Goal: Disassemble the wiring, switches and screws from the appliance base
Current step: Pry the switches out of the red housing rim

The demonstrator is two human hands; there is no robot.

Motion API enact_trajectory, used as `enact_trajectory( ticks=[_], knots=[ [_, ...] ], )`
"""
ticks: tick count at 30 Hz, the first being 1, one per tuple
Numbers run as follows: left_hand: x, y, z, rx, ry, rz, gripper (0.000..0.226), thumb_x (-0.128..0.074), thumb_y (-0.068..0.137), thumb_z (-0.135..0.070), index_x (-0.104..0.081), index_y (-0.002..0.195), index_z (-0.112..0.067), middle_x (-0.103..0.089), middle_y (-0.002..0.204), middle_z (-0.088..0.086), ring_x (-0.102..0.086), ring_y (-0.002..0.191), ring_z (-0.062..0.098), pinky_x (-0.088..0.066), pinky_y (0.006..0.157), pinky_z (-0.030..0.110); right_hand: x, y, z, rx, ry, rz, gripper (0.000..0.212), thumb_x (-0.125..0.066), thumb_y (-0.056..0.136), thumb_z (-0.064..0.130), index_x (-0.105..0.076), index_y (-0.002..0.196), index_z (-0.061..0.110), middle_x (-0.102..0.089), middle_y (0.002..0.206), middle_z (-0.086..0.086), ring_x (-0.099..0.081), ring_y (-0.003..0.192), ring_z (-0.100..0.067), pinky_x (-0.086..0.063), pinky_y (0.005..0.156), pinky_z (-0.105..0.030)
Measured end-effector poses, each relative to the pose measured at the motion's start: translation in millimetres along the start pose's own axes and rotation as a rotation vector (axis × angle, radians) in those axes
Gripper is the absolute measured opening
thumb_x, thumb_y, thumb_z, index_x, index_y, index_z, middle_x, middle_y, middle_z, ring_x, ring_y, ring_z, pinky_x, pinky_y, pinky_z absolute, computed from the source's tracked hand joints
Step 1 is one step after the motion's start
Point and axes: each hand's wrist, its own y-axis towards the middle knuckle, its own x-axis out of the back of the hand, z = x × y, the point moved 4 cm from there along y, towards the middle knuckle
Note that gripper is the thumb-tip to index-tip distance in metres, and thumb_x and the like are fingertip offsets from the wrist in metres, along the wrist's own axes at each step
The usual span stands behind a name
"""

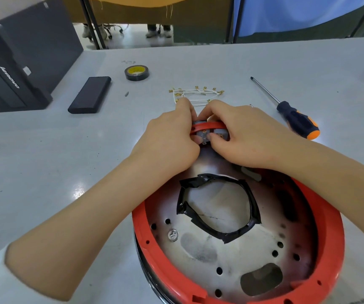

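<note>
So the appliance base (238, 233) sits upside down on the grey table (45, 150), near edge of the scene and a bit right of centre: red plastic rim, scuffed metal plate inside with a bunch of holes, and a ragged opening in the middle edged with black tape. One screw (172, 234) is still sitting in the plate on the near left side. Both hands are working at the far rim of the base. The left hand (172, 137) has its fingers curled over the outside of the rim and its thumb tucked in against a small grey switch (200, 134) mounted there, so it looks clamped on that part. The right hand (240, 134) comes in from the other side, fingers bent and bunched around the second grey switch (220, 133) right beside the first, thumb pressing in near the metal tabs. Can't make out much more of the switches, the fingers cover most of them. Just past the hands, farther out on the table, lies a loose tangle of white wires (195, 95) with little brass terminals on the ends, already off the base. Off to the right is a screwdriver (286, 108) with a black and orange handle, tip pointing away. Far left of the wires there's a roll of black tape (137, 72), a flat black block (90, 95), a tiny loose bit (126, 93) beside it, and a dark Lenovo computer case (12, 69) at the left edge.
</note>
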Motion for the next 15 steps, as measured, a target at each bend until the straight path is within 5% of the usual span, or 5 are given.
enact_trajectory(
  ticks=[15],
  knots=[
    [4.0, 2.9, -4.1, 0.013, 0.003, 0.011, 0.026, -0.06, 0.082, -0.021, -0.04, 0.099, -0.025, -0.062, 0.093, -0.002, -0.053, 0.084, 0.026, -0.033, 0.059, 0.031, 0.0, 2.3, 0.9, -0.021, 0.01, -0.004, 0.027, -0.052, 0.085, 0.021, -0.052, 0.112, 0.026, -0.048, 0.069, 0.014, -0.043, 0.063, -0.003, -0.033, 0.058, -0.03]
  ],
)
